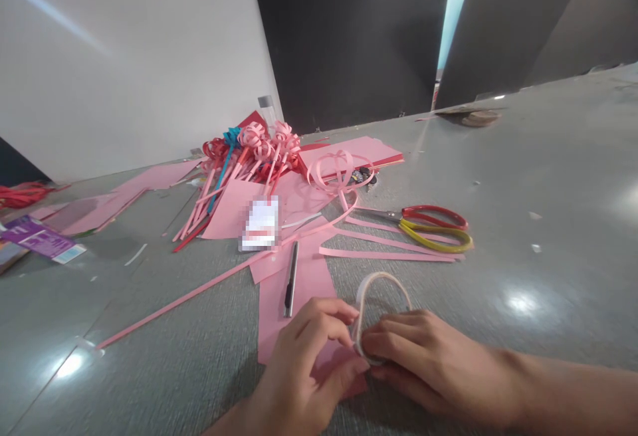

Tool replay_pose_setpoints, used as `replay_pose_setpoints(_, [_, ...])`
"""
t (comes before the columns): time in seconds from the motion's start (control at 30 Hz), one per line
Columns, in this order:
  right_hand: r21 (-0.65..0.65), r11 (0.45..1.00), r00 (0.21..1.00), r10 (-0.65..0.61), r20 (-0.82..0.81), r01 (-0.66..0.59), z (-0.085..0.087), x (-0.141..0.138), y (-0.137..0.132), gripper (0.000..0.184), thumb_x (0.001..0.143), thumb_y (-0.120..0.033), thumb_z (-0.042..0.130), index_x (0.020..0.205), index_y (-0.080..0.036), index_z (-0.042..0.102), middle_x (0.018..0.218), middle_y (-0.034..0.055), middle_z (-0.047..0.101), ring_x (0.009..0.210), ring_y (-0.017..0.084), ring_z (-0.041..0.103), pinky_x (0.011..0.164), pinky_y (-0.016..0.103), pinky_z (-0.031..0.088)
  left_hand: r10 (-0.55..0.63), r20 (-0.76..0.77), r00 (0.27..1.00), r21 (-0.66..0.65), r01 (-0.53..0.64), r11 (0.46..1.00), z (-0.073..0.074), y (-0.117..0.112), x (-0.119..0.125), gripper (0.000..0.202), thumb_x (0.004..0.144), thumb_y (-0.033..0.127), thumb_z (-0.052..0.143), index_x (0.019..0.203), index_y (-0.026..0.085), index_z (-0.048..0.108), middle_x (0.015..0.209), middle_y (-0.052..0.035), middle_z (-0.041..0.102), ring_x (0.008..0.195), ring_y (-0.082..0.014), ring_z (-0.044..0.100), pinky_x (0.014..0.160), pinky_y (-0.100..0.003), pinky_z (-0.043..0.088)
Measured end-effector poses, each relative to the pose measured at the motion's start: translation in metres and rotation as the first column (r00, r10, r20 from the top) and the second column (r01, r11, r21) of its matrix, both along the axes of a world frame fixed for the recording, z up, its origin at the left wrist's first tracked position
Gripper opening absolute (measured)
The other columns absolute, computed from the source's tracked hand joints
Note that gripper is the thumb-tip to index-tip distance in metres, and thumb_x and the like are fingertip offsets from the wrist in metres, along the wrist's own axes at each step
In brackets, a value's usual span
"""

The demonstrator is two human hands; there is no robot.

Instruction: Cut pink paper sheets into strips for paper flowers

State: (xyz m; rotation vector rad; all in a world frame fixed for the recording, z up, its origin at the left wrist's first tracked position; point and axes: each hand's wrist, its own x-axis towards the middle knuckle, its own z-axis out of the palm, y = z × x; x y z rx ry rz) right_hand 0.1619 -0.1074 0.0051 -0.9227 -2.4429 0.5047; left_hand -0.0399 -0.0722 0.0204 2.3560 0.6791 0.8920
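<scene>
A roll of tape (365, 284) stands tilted on the grey floor, with its ring partly hidden behind my fingers. My right hand (423, 356) is closed around its near right side. At the roll's left edge, the fingertips and thumb of my left hand (314, 356) are bent in against the tape; whether they pinch a loose end is too small to tell. Pink paper (274, 296) lies beneath my left hand, with a utility knife (292, 280) on it. Beyond the roll are cut pink strips (389, 253) and scissors (433, 226) with red and yellow handles.
A long pink stick (189, 298) slants across the left, near a pink ribbon loop (341, 173). Several paper flowers (254, 137) on stems are heaped behind, before a clear bottle (268, 110). Pink sheets (361, 150) and a purple package (42, 240) lie farther out.
</scene>
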Motion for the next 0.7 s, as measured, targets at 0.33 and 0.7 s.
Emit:
replay_pose_setpoints(0.33, [0.002, 1.000, 1.000, -0.010, 0.004, 0.010, 0.0012, -0.0005, 0.0005, 0.013, 0.092, -0.018, 0.036, 0.095, -0.016, 0.049, 0.081, 0.0039, 0.060, 0.068, 0.012, 0.052, 0.060, 0.024, 0.040, -0.041, 0.031, 0.999, 0.038, 0.040, 0.998, -0.0003, 0.0001, 0.0005, 0.011, 0.083, 0.009, 0.049, 0.084, 0.020, 0.049, 0.084, -0.0010, 0.056, 0.080, -0.0117, 0.056, 0.071, -0.021, 0.047])
replay_pose_setpoints(0.7, [-0.026, 0.996, 0.994, -0.091, -0.061, 0.090, 0.0006, -0.0003, 0.0010, 0.011, 0.092, -0.019, 0.037, 0.090, -0.017, 0.048, 0.074, 0.0019, 0.057, 0.063, 0.011, 0.050, 0.056, 0.023, 0.038, -0.015, -0.024, 1.000, 0.047, 0.016, 0.999, 0.0014, -0.0005, -0.0017, 0.011, 0.083, 0.011, 0.049, 0.084, 0.021, 0.050, 0.097, -0.0039, 0.062, 0.092, -0.0151, 0.059, 0.080, -0.026, 0.048])
